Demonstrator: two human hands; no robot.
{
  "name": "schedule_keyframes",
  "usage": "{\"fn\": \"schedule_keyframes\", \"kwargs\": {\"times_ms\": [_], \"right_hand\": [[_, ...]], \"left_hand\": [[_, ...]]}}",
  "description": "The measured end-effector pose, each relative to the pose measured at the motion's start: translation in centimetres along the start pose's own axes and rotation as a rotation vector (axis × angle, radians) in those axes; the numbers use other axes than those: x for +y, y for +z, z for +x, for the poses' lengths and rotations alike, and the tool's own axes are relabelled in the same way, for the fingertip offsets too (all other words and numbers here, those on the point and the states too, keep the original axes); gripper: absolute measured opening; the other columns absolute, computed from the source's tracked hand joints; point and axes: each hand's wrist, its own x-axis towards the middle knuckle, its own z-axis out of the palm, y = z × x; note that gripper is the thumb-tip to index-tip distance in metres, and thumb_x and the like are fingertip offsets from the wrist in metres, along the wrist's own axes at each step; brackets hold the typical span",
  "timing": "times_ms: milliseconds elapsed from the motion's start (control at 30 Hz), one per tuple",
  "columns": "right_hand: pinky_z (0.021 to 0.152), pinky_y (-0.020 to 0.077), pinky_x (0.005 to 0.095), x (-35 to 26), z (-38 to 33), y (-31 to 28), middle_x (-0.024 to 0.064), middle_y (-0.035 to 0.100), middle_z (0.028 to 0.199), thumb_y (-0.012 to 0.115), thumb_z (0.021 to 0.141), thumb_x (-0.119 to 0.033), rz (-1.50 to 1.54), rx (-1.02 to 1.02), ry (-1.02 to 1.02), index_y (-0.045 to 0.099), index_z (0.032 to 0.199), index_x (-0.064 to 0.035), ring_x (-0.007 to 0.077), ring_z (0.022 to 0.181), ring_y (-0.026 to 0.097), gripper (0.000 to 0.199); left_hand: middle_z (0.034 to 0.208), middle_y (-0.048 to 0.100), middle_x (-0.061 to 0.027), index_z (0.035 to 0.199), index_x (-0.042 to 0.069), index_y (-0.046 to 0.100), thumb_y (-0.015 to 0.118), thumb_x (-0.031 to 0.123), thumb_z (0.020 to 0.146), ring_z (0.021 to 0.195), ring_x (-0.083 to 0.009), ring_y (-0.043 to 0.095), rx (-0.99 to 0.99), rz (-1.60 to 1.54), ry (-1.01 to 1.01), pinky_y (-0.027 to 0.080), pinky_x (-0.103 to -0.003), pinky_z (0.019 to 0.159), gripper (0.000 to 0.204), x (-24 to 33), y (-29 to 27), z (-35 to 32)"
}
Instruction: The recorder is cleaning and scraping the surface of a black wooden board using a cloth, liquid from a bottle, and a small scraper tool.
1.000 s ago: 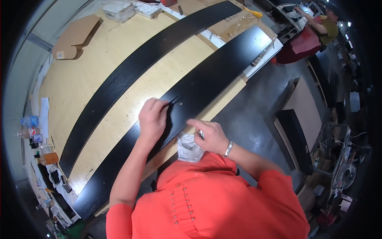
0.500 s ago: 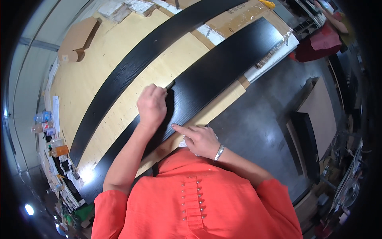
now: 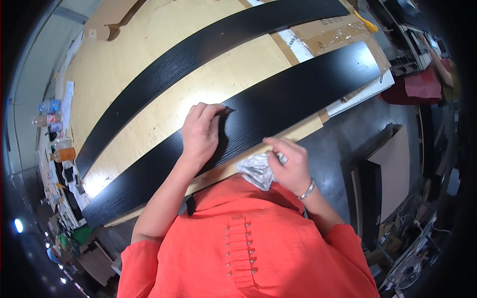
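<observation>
A long black board point(image 3: 278, 94) with visible wood grain lies on the bench in front of me. Over its middle, at the far edge, my left hand point(image 3: 200, 133) is pinched closed. A small dark tip shows at its fingertips, too unclear to name, with a shadow beneath on the board. My right hand point(image 3: 292, 166) is closed on a crumpled white-and-grey rag point(image 3: 257, 170), which hangs by the board's near edge. A second black board point(image 3: 171, 69), narrower in view, lies beyond and roughly parallel to the first.
Pale plywood point(image 3: 213, 82) covers the bench, with a taped cardboard sheet point(image 3: 328, 37) at far right. Bottles point(image 3: 62, 155) stand along the left side. More panels point(image 3: 392, 171) lean on the floor at right. Another person point(image 3: 442, 74) is at the far right.
My right hand has drawn back from the board toward the right, and the rag now shows in it. My left hand has shifted slightly right along the board. The view has turned somewhat.
</observation>
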Motion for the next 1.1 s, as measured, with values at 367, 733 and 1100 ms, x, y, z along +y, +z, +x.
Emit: {"fn": "schedule_keyframes", "kwargs": {"times_ms": [367,733,1100], "right_hand": [[0.061,0.0499,0.0370,1.3,3.1,-1.0,0.0104,0.064,0.074,0.070,0.079,-0.006,-0.182,-0.151,0.190,0.068,0.114,-0.0081,0.0281,0.064,0.063,0.035],[0.062,0.0499,0.0354,1.5,3.4,-1.1,0.0090,0.061,0.069,0.069,0.079,-0.004,-0.186,-0.177,0.175,0.068,0.113,-0.0078,0.0266,0.064,0.063,0.034],[0.062,0.0502,0.0335,1.6,3.4,-1.1,0.0088,0.062,0.069,0.068,0.080,-0.003,-0.142,-0.160,0.149,0.068,0.113,-0.0069,0.0253,0.063,0.063,0.033]], "left_hand": [[0.076,0.057,-0.0049,0.083,0.008,0.068,0.074,0.002,0.075,0.072,-0.0231,0.058,0.108,0.084,-0.006,0.047,-0.035,0.062,0.012,1.0,1.5,0.1],[0.074,0.053,-0.0057,0.079,0.007,0.065,0.074,0.005,0.076,0.068,-0.0243,0.058,0.119,0.100,-0.031,0.046,-0.038,0.056,0.010,1.1,1.3,0.5],[0.074,0.051,-0.0048,0.075,0.009,0.063,0.072,0.007,0.075,0.070,-0.0235,0.057,0.110,0.139,-0.005,0.047,-0.038,0.055,0.009,1.2,1.4,-0.2]]}}
